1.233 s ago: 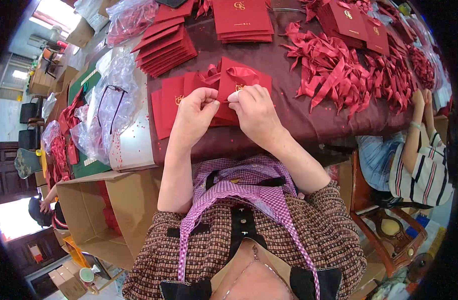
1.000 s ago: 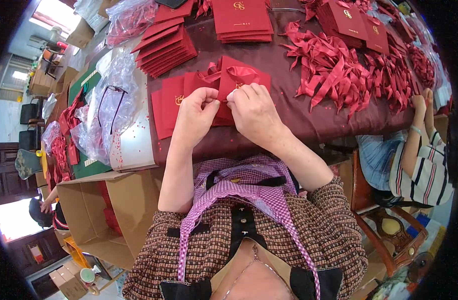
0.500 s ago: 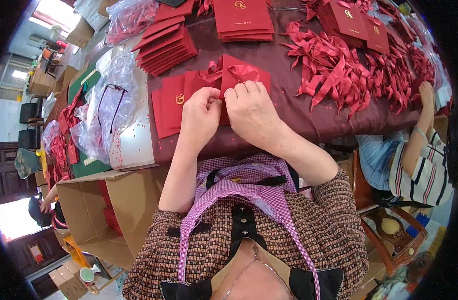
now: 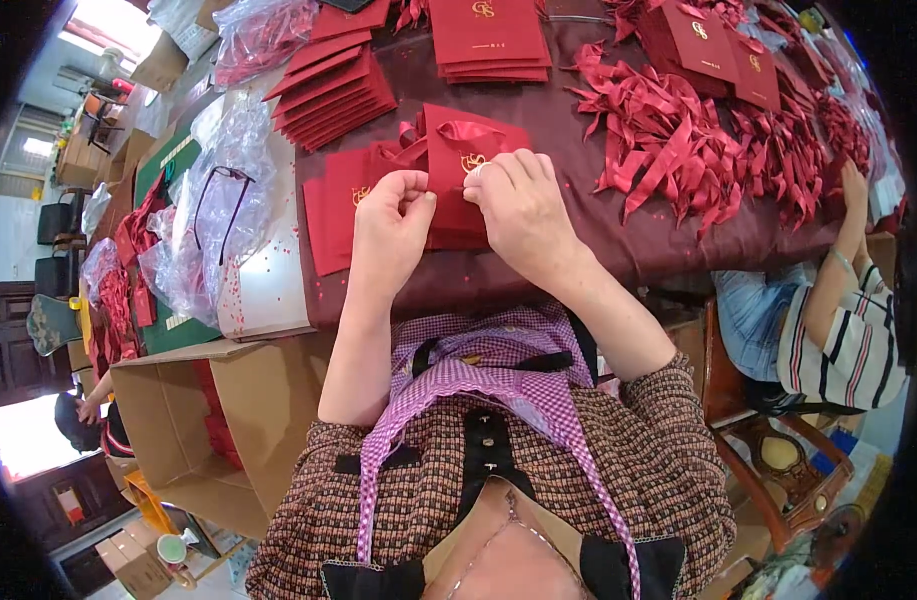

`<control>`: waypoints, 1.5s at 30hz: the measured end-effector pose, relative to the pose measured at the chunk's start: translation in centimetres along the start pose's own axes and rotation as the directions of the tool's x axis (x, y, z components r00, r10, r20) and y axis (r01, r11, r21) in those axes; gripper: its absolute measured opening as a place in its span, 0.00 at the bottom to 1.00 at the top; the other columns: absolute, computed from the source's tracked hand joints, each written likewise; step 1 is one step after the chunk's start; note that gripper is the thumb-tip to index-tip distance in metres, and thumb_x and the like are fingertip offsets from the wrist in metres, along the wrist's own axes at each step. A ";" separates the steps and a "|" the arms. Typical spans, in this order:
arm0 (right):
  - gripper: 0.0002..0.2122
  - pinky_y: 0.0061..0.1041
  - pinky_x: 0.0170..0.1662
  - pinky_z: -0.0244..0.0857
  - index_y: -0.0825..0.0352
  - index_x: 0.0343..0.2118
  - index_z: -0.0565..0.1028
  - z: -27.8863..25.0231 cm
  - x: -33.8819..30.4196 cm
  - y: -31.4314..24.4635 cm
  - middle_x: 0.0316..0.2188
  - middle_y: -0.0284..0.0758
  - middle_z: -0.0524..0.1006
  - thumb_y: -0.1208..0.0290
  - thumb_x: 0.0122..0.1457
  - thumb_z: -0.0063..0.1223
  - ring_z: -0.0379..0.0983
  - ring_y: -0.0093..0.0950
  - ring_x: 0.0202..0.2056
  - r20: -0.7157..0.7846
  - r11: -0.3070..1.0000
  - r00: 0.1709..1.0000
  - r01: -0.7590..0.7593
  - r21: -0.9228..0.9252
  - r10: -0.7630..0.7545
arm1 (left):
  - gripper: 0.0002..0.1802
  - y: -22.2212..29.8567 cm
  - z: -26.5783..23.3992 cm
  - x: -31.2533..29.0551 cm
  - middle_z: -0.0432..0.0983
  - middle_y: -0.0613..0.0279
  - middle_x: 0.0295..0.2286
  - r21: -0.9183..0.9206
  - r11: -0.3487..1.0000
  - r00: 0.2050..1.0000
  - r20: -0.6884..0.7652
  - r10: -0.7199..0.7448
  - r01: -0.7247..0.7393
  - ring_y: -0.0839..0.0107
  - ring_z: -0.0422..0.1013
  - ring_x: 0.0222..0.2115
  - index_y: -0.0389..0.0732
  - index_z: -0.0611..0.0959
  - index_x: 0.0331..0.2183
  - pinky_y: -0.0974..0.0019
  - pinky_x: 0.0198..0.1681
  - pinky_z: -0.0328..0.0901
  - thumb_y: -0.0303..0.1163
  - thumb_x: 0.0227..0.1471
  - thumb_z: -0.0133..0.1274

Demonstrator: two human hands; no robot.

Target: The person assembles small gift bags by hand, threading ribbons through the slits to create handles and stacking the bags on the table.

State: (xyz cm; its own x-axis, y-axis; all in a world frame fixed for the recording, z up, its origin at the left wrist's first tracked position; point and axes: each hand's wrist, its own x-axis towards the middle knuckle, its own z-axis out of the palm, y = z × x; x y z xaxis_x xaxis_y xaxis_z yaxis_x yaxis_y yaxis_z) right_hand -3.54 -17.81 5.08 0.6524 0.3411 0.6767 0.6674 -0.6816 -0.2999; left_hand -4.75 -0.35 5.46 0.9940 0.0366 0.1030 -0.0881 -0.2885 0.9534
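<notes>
A red paper bag (image 4: 443, 138) with a gold emblem and a red ribbon (image 4: 470, 131) lies tilted in front of me, over other red bags (image 4: 333, 220). My left hand (image 4: 390, 230) is at its lower left edge, thumb and forefinger curled in a pinch. Whatever they hold is too small to tell. Over the bag's right side, my right hand (image 4: 526, 205) has its fingers curled and pressed together by the emblem. A small pale spot shows at its fingertips; what it is I cannot make out.
Stacked red bags (image 4: 333, 95) and another pile (image 4: 490, 45) stand behind. Red ribbons (image 4: 668, 140) heap at right, near a co-worker's arm (image 4: 846, 215). Glasses (image 4: 223, 210) rest on clear plastic (image 4: 183, 260) at left. An open cardboard box (image 4: 268, 420) stands below the table's left end.
My right hand has moved right and slightly down, and the gap between my hands has widened. The bag has shifted left, and its emblem now shows. My left hand has shifted slightly left.
</notes>
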 end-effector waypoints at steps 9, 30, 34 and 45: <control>0.06 0.32 0.39 0.58 0.64 0.27 0.70 0.8 -0.4 -0.6 0.26 0.34 0.70 0.69 0.53 0.53 0.66 0.32 0.32 0.022 0.995 0.999 0.051 -0.088 -0.049 | 0.09 0.0 0.2 -0.4 0.77 0.61 0.27 0.009 0.999 0.999 0.008 0.040 -0.040 0.78 0.70 0.28 0.30 0.79 0.36 0.72 0.33 0.67 0.21 0.50 0.53; 0.06 0.35 0.37 0.59 0.66 0.26 0.70 0.0 0.7 0.3 0.24 0.37 0.71 0.72 0.51 0.54 0.68 0.37 0.31 0.142 0.990 0.989 -0.064 0.126 0.046 | 0.10 1.1 0.6 -1.0 0.77 0.60 0.29 0.118 0.982 0.989 0.021 0.149 -0.150 0.75 0.71 0.30 0.30 0.79 0.38 0.72 0.35 0.66 0.21 0.52 0.51; 0.06 0.36 0.37 0.59 0.65 0.25 0.71 -0.7 1.3 0.3 0.25 0.37 0.73 0.71 0.52 0.56 0.70 0.38 0.32 0.146 0.962 0.983 -0.146 0.232 0.114 | 0.11 0.8 -0.1 -0.5 0.77 0.55 0.31 0.014 0.991 0.988 0.080 0.132 -0.134 0.69 0.73 0.33 0.31 0.79 0.40 0.70 0.38 0.67 0.20 0.53 0.49; 0.05 0.34 0.37 0.59 0.66 0.26 0.70 -1.1 0.2 0.0 0.25 0.37 0.73 0.74 0.51 0.55 0.69 0.37 0.31 0.084 0.950 0.996 -0.050 0.308 0.025 | 0.05 0.6 -0.3 -0.1 0.69 0.55 0.25 0.104 0.942 0.937 0.181 0.299 -0.320 0.62 0.70 0.28 0.31 0.77 0.29 0.66 0.32 0.65 0.18 0.44 0.53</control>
State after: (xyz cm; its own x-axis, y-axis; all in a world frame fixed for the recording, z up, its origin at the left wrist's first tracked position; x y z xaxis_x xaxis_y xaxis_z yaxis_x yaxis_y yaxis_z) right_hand -3.81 -18.42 6.01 0.6967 0.3771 0.6102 0.7122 -0.4655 -0.5254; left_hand -4.92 -0.27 6.10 0.9167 -0.2253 0.3299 -0.3947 -0.3829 0.8352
